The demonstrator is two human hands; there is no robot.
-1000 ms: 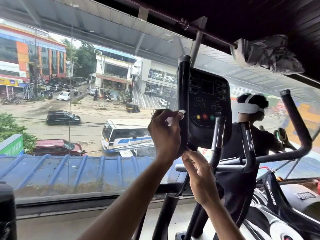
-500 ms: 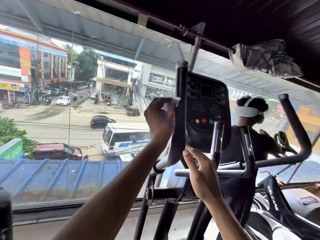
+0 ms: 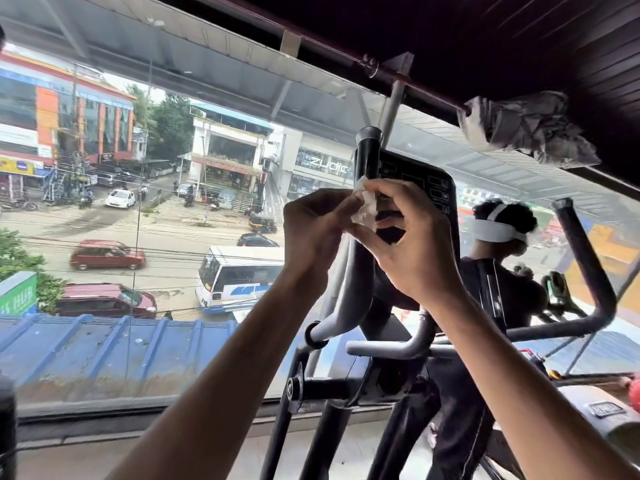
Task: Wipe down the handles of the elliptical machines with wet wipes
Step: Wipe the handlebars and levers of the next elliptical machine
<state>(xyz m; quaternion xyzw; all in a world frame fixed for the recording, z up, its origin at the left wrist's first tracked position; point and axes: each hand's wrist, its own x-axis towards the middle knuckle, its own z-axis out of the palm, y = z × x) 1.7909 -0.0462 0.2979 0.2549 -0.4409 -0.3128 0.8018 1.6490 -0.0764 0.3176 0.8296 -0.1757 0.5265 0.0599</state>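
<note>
The elliptical's left moving handle (image 3: 367, 157) is a black upright bar with a grey cap, curving down into a grey arm. A crumpled white wet wipe (image 3: 366, 204) sits against this bar, just below its top. My left hand (image 3: 317, 230) pinches the wipe from the left. My right hand (image 3: 414, 244) is raised in front of the console and pinches the wipe from the right with thumb and fingers. The black console (image 3: 427, 188) stands right behind the hands. The right moving handle (image 3: 585, 258) rises at the far right, untouched.
A large window (image 3: 138, 202) faces a street just beyond the machine. A person's reflection with a white headset (image 3: 498, 230) shows right of the console. A bundled grey cloth (image 3: 526, 129) hangs on the overhead rail. A grey fixed handlebar (image 3: 391, 348) crosses below the hands.
My left hand slid the wipe up the left handle. My right hand left the lower handlebar, rose in front of the console and joined the left hand on the wipe.
</note>
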